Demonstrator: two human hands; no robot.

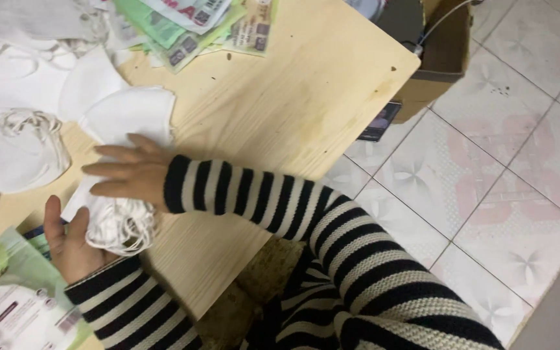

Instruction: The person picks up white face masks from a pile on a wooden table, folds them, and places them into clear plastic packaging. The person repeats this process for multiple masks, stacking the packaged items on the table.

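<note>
On the wooden table (306, 97), right hand (128, 172) lies flat, fingers extended, on white masks (131, 120); left hand (72, 243) cups them.

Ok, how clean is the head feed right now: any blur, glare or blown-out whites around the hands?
Head view: soft overall, slightly smeared. The white masks are nearly blown out, folds hard to read. The right hand and left hand show mild blur. No hard glare on the wooden table; lighting is even, shadows faint.
</note>
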